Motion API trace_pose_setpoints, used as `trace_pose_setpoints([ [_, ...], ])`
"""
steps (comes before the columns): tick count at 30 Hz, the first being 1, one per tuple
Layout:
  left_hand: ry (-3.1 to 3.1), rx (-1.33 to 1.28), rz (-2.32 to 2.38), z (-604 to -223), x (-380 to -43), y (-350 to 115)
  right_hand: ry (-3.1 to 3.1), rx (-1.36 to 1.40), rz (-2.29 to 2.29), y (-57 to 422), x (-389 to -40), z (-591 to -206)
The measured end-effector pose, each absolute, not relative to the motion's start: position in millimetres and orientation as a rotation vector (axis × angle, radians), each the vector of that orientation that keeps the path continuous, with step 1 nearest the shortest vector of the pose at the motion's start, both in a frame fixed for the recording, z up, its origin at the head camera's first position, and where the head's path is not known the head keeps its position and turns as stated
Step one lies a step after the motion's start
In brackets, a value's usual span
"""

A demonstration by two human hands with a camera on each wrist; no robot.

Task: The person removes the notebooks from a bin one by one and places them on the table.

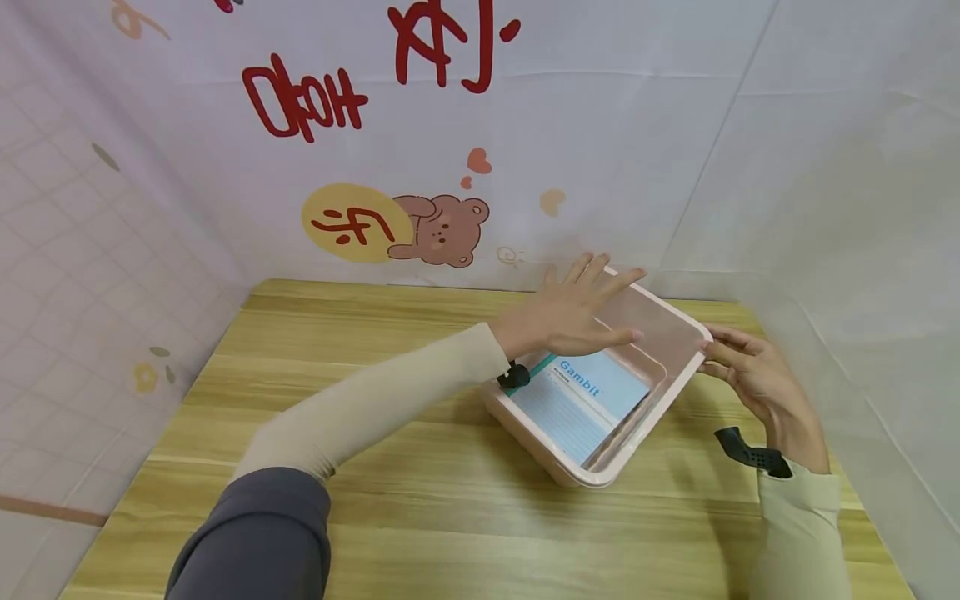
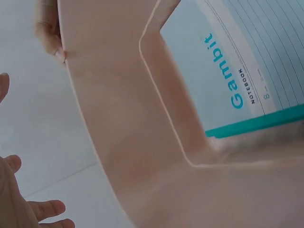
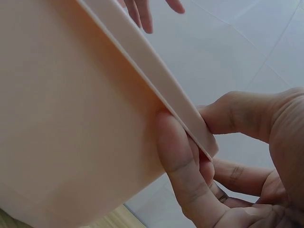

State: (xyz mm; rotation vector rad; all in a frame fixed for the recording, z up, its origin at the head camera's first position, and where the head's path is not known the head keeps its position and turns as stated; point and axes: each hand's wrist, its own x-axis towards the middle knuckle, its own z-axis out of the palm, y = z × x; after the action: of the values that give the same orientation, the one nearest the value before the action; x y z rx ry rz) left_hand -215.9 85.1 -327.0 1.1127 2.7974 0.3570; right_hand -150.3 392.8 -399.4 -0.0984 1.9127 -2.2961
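A pale pink plastic bin point(image 1: 651, 323) stands at a tilt over the right part of the table. Inside it lies a light blue notebook point(image 1: 577, 404) with "Gambit" on its cover and a teal spine, also seen in the left wrist view. My right hand point(image 1: 757, 379) pinches the bin's right rim corner; the right wrist view shows thumb and fingers on either side of the rim point(image 3: 156, 80). Above the bin's far left side, my left hand point(image 1: 573, 312) has its fingers spread and holds nothing. Whether it touches the rim I cannot tell.
The wooden table point(image 1: 360, 517) extends to the left and in front of the bin. A white printed curtain point(image 1: 600, 125) with red characters and a bear hangs close behind the table and along both sides. Each wrist wears a black strap point(image 1: 753, 457).
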Motion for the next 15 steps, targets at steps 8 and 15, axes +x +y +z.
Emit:
trace_pose_setpoints([
  [8, 2.784, 1.244, 0.11, -355.6, -215.9, 108.3, 1.865, -0.109, -2.327, 394.2, -150.1, -400.3],
  [15, 2.693, 1.226, 0.021, -375.7, -212.4, 124.3, 1.887, -0.083, -2.316, 393.4, -151.2, -398.4],
])
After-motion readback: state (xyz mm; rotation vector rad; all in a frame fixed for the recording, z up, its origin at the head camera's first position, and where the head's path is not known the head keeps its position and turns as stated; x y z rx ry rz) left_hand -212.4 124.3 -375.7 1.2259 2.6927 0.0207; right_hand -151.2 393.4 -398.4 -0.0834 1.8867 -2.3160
